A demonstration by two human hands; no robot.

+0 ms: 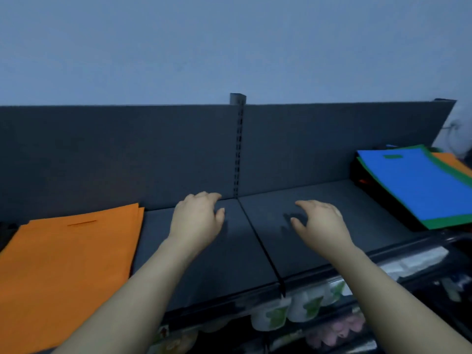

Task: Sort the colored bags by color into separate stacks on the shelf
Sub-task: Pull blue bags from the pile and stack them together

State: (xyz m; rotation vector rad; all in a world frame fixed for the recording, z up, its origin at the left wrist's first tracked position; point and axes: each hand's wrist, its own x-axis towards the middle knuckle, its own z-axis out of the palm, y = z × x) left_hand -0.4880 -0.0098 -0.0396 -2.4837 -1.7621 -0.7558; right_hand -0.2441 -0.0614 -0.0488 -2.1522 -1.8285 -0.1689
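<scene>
A stack of orange bags (69,264) lies flat at the left of the dark grey shelf (255,264). At the far right a mixed pile lies on the shelf: a blue bag (419,185) on top, a green bag (449,222) under it, an orange bag (452,162) at its far edge and black ones below. My left hand (198,221) hovers over the bare middle of the shelf, fingers loosely bent, holding nothing. My right hand (320,223) hovers to the right of the shelf seam, fingers relaxed and empty.
A slotted upright post (238,146) divides the shelf's back panel. A blue-grey wall rises behind. Below the shelf's front edge, packaged goods (301,310) sit on a lower shelf.
</scene>
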